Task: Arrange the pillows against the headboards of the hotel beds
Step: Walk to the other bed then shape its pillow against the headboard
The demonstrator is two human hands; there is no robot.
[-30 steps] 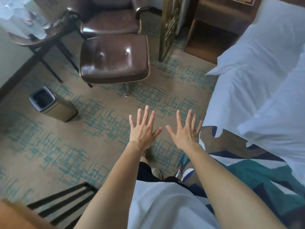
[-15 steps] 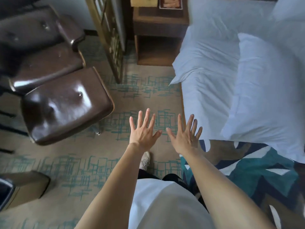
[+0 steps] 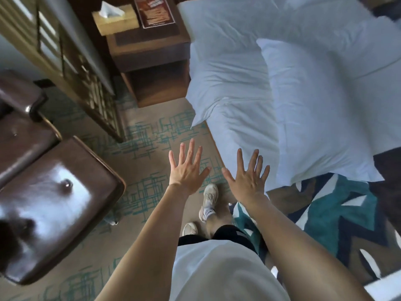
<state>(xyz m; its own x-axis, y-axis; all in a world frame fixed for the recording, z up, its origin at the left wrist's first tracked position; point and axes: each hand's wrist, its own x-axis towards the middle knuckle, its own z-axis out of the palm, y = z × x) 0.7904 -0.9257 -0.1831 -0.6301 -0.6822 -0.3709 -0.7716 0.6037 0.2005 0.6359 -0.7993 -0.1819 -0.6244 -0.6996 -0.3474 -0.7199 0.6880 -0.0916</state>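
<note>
Two white pillows lie on the bed at the right. One pillow [image 3: 225,83] rests along the bed's left edge, its corner hanging over the side. A larger pillow [image 3: 314,118] lies across the middle of the bed. A third white pillow [image 3: 260,16] sits at the top, near the head of the bed. My left hand [image 3: 186,170] is held out flat over the carpet with fingers spread and holds nothing. My right hand [image 3: 247,177] is spread the same way, just short of the larger pillow's lower left corner, touching nothing.
A patterned teal, brown and navy bed runner [image 3: 338,216] covers the bed's near end. A wooden nightstand [image 3: 149,53] with a tissue box [image 3: 115,18] stands left of the bed. A brown leather ottoman [image 3: 50,203] and chair [image 3: 19,118] stand at left. Carpet [image 3: 147,144] lies between.
The view has swung right and toward the bed: the ottoman slid to the lower left, the nightstand and pillows came into fuller view. Both hands stay spread and empty.
</note>
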